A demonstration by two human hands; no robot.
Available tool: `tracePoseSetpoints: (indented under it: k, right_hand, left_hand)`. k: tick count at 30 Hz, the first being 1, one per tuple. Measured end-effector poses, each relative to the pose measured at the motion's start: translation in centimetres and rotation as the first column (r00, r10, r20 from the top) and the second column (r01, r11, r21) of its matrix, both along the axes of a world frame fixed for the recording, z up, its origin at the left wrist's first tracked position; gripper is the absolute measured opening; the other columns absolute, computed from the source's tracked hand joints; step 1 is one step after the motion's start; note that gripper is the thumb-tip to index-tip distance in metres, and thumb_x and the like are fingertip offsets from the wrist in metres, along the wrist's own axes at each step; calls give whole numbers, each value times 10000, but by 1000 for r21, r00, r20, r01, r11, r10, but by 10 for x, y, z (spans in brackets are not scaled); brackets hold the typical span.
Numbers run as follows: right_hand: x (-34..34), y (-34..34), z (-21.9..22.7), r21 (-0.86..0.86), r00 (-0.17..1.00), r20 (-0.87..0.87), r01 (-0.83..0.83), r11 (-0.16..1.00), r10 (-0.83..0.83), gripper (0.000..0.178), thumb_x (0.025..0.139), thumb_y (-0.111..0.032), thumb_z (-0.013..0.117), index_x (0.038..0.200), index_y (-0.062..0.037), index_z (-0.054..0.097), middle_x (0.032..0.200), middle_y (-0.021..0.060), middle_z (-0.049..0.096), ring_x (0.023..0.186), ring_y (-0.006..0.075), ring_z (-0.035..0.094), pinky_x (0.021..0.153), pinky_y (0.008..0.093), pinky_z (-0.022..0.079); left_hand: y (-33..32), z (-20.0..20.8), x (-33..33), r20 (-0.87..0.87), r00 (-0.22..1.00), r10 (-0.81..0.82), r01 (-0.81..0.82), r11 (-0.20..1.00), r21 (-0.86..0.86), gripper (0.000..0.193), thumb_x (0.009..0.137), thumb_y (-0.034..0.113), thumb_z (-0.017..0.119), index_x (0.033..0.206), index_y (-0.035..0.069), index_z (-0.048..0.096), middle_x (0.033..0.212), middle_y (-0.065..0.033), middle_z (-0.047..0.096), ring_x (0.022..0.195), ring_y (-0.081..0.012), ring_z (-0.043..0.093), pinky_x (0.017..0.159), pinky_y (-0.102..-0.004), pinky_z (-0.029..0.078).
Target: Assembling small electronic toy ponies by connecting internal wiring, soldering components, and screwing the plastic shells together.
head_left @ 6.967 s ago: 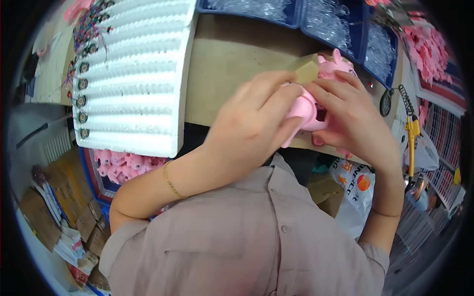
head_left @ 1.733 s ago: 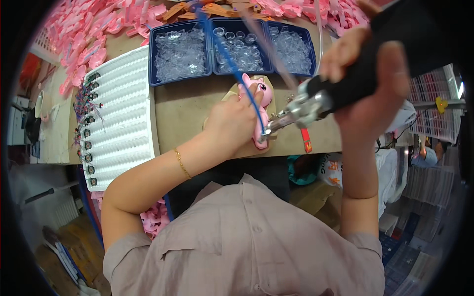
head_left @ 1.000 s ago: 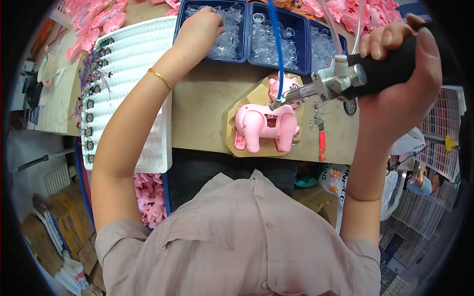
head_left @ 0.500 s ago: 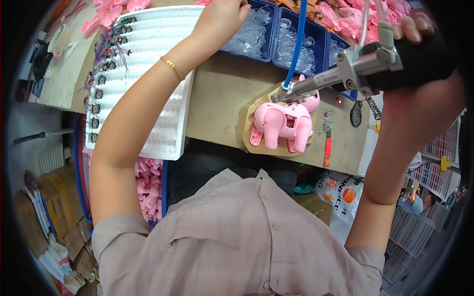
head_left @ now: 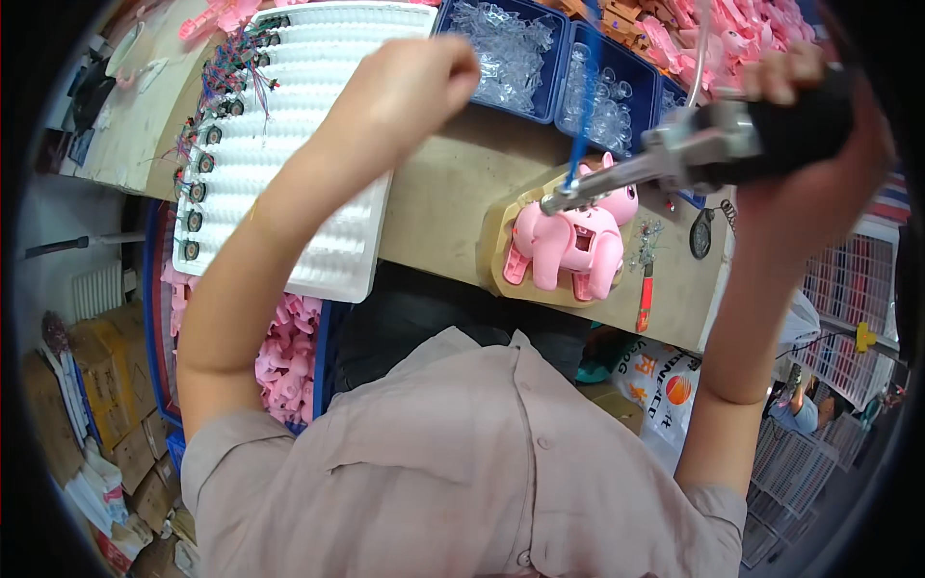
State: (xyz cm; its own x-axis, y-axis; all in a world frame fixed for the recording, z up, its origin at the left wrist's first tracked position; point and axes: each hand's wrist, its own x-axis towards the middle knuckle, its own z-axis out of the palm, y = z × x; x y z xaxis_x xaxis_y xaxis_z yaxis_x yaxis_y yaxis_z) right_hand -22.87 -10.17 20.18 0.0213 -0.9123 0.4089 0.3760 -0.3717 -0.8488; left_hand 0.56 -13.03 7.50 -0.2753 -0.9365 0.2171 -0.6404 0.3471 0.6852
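My right hand (head_left: 800, 144) grips the black body of a power screwdriver (head_left: 703, 144), fitted with a metal nose and a blue air hose. Its tip meets, or hovers just over, the back end of a pink plastic animal toy (head_left: 549, 236). The toy lies on its side in a tan holding block (head_left: 496, 252), a rectangular opening in its belly. Above the table, between the white tray and the blue bins, my left hand (head_left: 409, 87) is blurred with its fingers curled closed. Whatever they may hold is hidden.
A white ridged tray (head_left: 328, 260) at left bears small round speakers with coloured wires (head_left: 198, 193). Blue bins (head_left: 544, 111) of clear plastic parts stand behind. Loose screws (head_left: 647, 241) and a red-handled tool (head_left: 645, 303) lie right of the block. Pink parts (head_left: 289, 356) fill a crate below left.
My left hand has come back from the blue bins toward me, its fingers curled. The screwdriver's tip has shifted slightly over the toy's back end. The whole view has moved a little.
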Motion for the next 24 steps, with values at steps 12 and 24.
tracePoseSetpoints:
  k: [12,24]
  right_hand:
    - [11,65,5,-15,982,-183,42,999,-44,393,915,-420,465,910,-30,507,735,71,482,611,176,460,614,322,414]
    - [31,41,3,-56,966,-239,85,995,-96,494,907,-542,466,824,-59,527,651,65,510,493,169,474,483,305,425]
  left_hand:
    - [170,-59,-53,-44,935,-351,314,881,-355,93,711,71,587,757,43,511,1283,-197,524,958,-236,579,773,-316,504]
    - [184,-56,-54,67,950,-306,313,916,-251,106,710,105,562,806,66,538,1297,-179,513,782,-200,550,676,-297,479]
